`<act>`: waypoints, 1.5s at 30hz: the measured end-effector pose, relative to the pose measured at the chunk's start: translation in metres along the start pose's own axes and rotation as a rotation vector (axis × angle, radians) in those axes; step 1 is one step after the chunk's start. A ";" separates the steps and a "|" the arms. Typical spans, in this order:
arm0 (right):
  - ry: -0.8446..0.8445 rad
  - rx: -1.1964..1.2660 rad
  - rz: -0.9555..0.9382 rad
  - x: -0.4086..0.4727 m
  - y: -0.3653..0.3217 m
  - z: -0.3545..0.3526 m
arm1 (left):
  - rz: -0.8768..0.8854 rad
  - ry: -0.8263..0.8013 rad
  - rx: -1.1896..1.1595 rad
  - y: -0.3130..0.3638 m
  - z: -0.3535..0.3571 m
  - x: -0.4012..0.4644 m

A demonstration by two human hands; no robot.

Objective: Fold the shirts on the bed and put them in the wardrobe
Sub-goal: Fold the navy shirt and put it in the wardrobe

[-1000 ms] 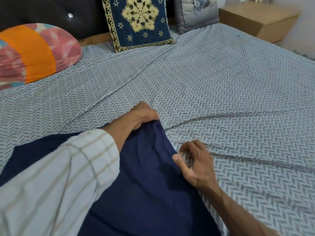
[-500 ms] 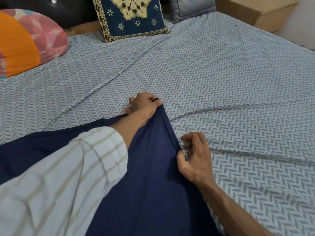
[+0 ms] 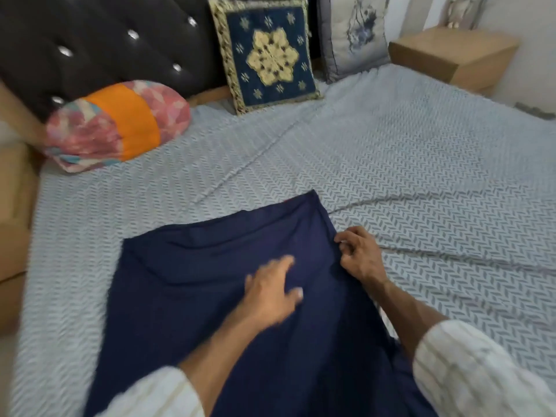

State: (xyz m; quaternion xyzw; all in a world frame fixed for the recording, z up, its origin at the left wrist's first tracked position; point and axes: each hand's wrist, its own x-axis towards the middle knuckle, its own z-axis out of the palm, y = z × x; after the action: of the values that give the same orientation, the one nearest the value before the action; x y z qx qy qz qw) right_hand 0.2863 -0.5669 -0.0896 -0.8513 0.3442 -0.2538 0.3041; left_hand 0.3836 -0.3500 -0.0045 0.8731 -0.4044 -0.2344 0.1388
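On bed [image 3: 421, 152], navy shirt [image 3: 210, 296] now lies spread flat. My left hand [image 3: 272, 291] let go of far corner, fingers straight, sweeping over cloth; right hand [image 3: 359, 255] still pinches right edge. Smoothing stage, folding prob next; wardrobe not in view.

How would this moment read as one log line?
stage: smoothing, unfolded | navy shirt: flat on bed | left hand: open over shirt | right hand: pinches right edge

A plain navy-blue fabric shirt [image 3: 210, 296] lies spread flat on the grey herringbone-patterned bed sheet [image 3: 421, 182], its far edge straight, one far corner peaked upward (fabric lightly creased, picture blurred).
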 end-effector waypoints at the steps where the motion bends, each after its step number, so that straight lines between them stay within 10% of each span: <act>1: -0.065 0.002 0.055 -0.001 -0.002 -0.004 | -0.012 -0.091 -0.029 -0.006 0.003 -0.036; 6: -0.435 0.071 0.296 -0.062 -0.013 -0.059 | -0.079 -0.216 -0.142 -0.020 0.012 -0.187; 15: -0.064 -0.448 0.709 -0.222 0.060 -0.200 | 0.055 -0.238 0.022 0.000 0.093 -0.271; 26: 0.158 0.429 0.793 -0.237 0.049 -0.191 | 0.169 -0.342 0.137 0.023 0.118 -0.284; 36: 0.110 0.651 0.898 -0.241 0.041 -0.185 | 0.177 -0.380 0.056 0.015 0.122 -0.286; 45: 0.081 -0.036 0.147 -0.270 -0.136 -0.116 | -0.404 -0.179 -1.195 -0.002 0.085 -0.271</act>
State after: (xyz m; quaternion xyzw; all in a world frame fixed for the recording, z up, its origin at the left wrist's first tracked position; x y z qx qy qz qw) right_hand 0.0996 -0.3285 0.0243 -0.8182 0.4221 -0.2587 0.2923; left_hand 0.1880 -0.1448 0.0029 0.6808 -0.0412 -0.5134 0.5208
